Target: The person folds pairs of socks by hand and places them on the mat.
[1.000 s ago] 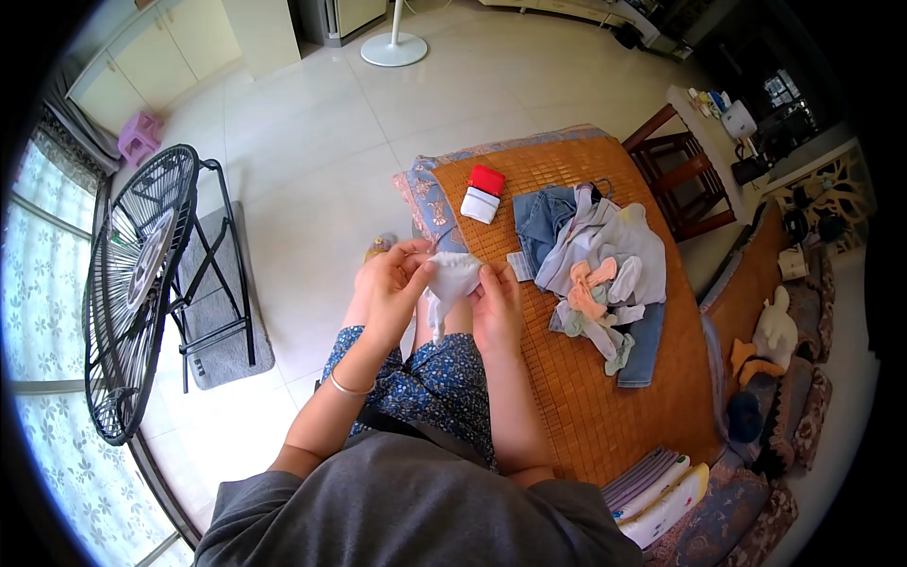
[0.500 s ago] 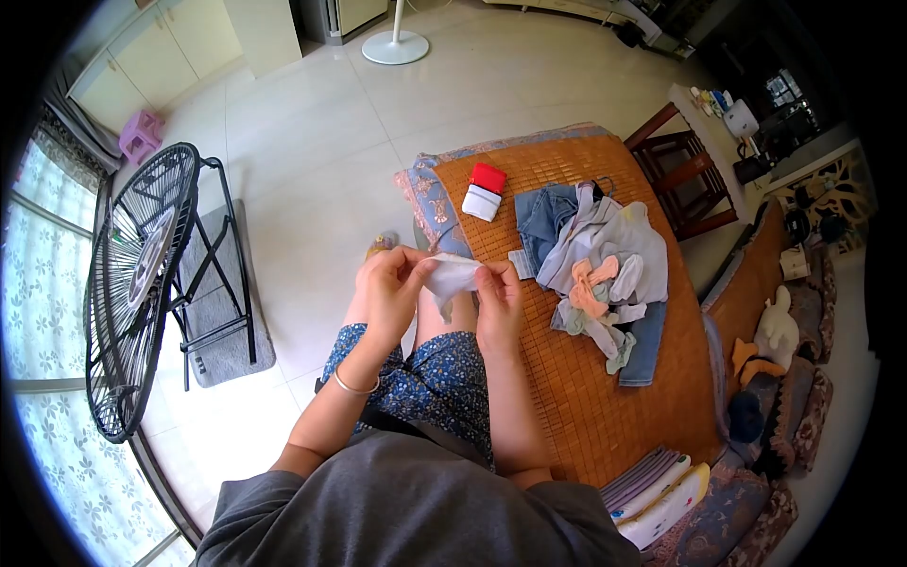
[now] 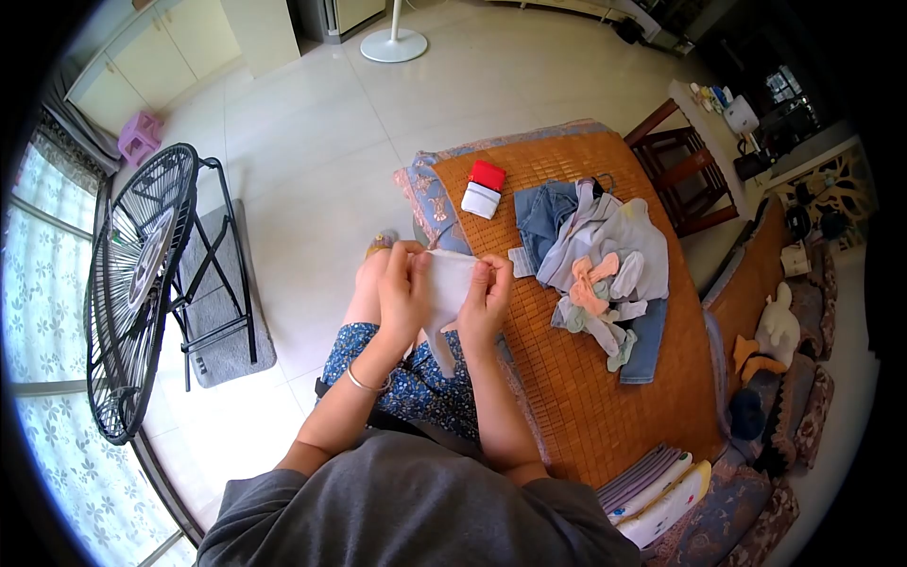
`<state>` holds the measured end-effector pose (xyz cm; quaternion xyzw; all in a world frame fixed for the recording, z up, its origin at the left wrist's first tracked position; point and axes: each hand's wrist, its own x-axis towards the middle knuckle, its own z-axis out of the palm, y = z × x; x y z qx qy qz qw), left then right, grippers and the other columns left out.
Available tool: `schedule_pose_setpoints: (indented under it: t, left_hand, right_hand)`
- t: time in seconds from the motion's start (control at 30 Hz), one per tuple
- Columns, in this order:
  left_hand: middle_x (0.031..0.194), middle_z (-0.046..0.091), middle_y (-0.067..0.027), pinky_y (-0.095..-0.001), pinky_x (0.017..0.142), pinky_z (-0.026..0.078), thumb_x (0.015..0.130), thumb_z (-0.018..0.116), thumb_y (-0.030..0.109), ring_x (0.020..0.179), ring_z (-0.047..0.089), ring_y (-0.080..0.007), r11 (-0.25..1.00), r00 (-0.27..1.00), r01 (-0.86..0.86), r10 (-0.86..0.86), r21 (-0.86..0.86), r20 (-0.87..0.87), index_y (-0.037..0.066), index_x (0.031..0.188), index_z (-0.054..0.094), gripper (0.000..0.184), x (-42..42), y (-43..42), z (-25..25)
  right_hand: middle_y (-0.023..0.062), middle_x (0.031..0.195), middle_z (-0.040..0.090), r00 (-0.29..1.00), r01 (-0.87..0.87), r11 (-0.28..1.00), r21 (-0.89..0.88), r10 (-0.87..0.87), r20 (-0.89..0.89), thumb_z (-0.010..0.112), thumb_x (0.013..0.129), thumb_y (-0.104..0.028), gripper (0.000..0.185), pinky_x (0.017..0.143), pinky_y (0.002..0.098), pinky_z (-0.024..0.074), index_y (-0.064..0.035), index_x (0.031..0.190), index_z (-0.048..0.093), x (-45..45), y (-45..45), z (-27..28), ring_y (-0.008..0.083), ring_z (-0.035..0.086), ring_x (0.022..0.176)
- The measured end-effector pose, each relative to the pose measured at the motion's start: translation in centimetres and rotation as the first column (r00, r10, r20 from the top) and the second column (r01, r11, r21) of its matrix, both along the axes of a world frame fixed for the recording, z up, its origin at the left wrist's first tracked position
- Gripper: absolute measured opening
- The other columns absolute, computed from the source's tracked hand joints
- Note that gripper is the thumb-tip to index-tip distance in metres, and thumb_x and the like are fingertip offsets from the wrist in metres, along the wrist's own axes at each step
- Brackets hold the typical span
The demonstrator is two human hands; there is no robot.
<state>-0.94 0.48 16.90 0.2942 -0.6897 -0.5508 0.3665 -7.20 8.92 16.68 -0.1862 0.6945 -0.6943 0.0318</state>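
Between my hands, over my lap, a whitish sock (image 3: 447,288) is stretched by its upper edge, and its narrow end hangs down. My left hand (image 3: 404,295) pinches the left corner with thumb and fingers. At the right corner my right hand (image 3: 487,300) has a similar pinch. To the right, a heap of laundry on the woven mat (image 3: 605,425) has blue jeans (image 3: 647,342), a pale grey garment (image 3: 614,231), peach socks (image 3: 591,283) and several pale socks. Red and white folded cloths (image 3: 484,189) lie near the mat's far left corner.
Striped and white folded cloths (image 3: 652,491) are stacked at lower right. A black round-backed chair (image 3: 142,283) stands on a grey rug at left. Beyond the mat is a wooden chair (image 3: 685,170); a white stand base (image 3: 394,45) rests on the floor.
The sock is spread wider and lower, with its narrow end hanging further down. My hands have shifted slightly, still gripping its upper corners. The heap is unchanged.
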Motion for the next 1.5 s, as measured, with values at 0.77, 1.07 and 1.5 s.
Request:
schedule_pose_setpoints:
  t: [0.77, 1.07, 1.5]
  left_hand:
    - [0.072, 0.041, 0.0053, -0.0193, 0.056, 0.032, 0.1, 0.047, 0.015, 0.067, 0.036, -0.003, 0.946, 0.973, 0.131, -0.065, 0.295, -0.223, 0.004, 0.082, 0.05, 0.021, 0.2, 0.0, -2.6]
    - [0.07, 0.037, 0.0029, -0.0223, 0.055, 0.032, 0.101, 0.043, 0.016, 0.064, 0.032, -0.0061, 0.984, 0.982, -0.128, 0.143, 0.123, -0.126, 0.004, 0.078, 0.045, 0.027, -0.7, 0.7, -1.9]
    - [0.069, 0.044, 0.001, -0.0235, 0.056, 0.035, 0.1, 0.047, 0.016, 0.064, 0.038, -0.0082, 0.992, 0.997, -0.064, 0.069, 0.11, -0.038, 0.0, 0.087, 0.056, 0.022, -0.5, -1.7, -4.6]
  right_hand:
    - [0.0022, 0.084, 0.052, 0.997, -0.061, 0.998, 0.005, 0.061, 0.039, 0.046, 0.1, -0.027, 0.026, 0.064, 0.0238, 0.0396, -0.003, 0.096, 0.053, 0.0, 0.9, -1.5, 0.0088, 0.046, 0.071]
    - [0.008, 0.072, 0.052, 0.971, 0.004, 0.999, 0.053, 0.009, -0.239, 0.053, 0.097, -0.021, 0.023, 0.055, 0.0291, 0.0401, -0.0007, 0.085, 0.05, 0.9, -0.6, -1.8, 0.0176, 0.049, 0.06]
    - [0.0095, 0.072, 0.055, 0.985, 0.074, 0.993, 0.089, -0.059, -0.163, 0.055, 0.096, -0.016, 0.015, 0.056, 0.0303, 0.0424, -0.0013, 0.091, 0.053, 0.0, 0.0, -1.7, 0.0168, 0.053, 0.062]
